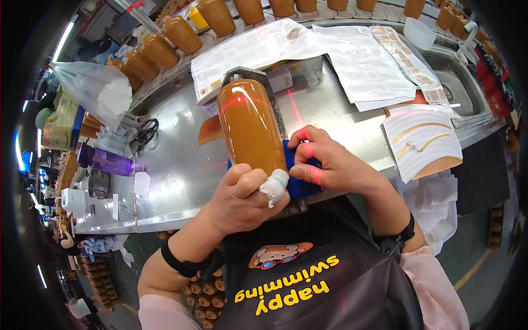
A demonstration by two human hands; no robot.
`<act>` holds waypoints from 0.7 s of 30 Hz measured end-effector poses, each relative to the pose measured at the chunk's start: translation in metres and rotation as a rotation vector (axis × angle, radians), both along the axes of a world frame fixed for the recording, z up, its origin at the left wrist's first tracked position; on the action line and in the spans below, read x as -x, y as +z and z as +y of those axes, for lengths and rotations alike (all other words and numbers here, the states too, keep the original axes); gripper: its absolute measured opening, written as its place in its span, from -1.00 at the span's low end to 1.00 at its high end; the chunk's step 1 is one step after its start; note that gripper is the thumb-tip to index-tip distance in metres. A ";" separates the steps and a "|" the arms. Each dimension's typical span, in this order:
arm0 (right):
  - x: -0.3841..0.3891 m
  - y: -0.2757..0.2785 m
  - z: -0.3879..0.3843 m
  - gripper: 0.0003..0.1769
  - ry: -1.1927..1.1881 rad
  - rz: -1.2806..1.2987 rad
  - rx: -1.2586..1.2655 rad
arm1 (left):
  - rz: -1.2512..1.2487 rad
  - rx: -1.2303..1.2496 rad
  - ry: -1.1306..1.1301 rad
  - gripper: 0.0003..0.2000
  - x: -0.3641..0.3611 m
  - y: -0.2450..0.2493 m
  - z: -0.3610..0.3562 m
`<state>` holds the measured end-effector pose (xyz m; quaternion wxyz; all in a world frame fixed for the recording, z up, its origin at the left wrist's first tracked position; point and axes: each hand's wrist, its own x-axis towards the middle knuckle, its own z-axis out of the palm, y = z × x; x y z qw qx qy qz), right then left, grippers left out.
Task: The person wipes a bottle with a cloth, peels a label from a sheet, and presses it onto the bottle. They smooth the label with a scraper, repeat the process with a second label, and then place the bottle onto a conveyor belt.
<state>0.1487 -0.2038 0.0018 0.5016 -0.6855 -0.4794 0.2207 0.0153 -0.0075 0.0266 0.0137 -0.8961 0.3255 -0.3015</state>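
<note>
A glossy brown ceramic bottle (250, 124) lies in a dark metal holder (278, 118) with its near end toward me. My left hand (242, 198) is closed at that near end, with a white knitted cloth (274, 188) with a teal stripe bunched at its fingers. Beside the bottle on the right, my right hand (324, 159) has curled fingers, thumb close to the index finger; whatever may be between them is hidden. Blue material (302, 187) lies under and between the hands. Red laser light crosses the bottle and my right fingers.
White printed sheets (368, 66) cover the back of the metal bench (181, 165). A curved white pad (421, 140) with gold strips lies at right, near a sink (467, 91). Several brown bottles (181, 34) line the back. A purple bottle (110, 162) lies left.
</note>
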 end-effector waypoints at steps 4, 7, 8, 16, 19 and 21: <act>0.000 -0.003 0.002 -0.81 -0.005 -0.002 -0.004 | -0.008 -0.013 -0.016 -0.81 -0.002 -0.003 -0.001; 0.000 0.000 0.002 -0.81 -0.004 0.000 -0.007 | 0.014 0.211 0.026 -0.76 0.007 -0.011 0.001; 0.001 0.000 0.001 -0.80 -0.002 0.001 -0.006 | 0.032 0.315 0.050 -0.74 0.013 -0.017 0.002; 0.002 -0.006 -0.001 -0.79 -0.022 -0.005 -0.055 | -0.104 0.140 0.024 -0.77 0.012 -0.014 0.001; 0.007 -0.008 0.001 -0.76 -0.030 -0.153 -0.118 | -0.026 0.284 0.127 -0.65 0.012 -0.015 0.001; 0.011 -0.012 0.004 -0.73 -0.061 -0.230 -0.160 | 0.020 0.350 0.246 -0.48 0.011 -0.013 -0.001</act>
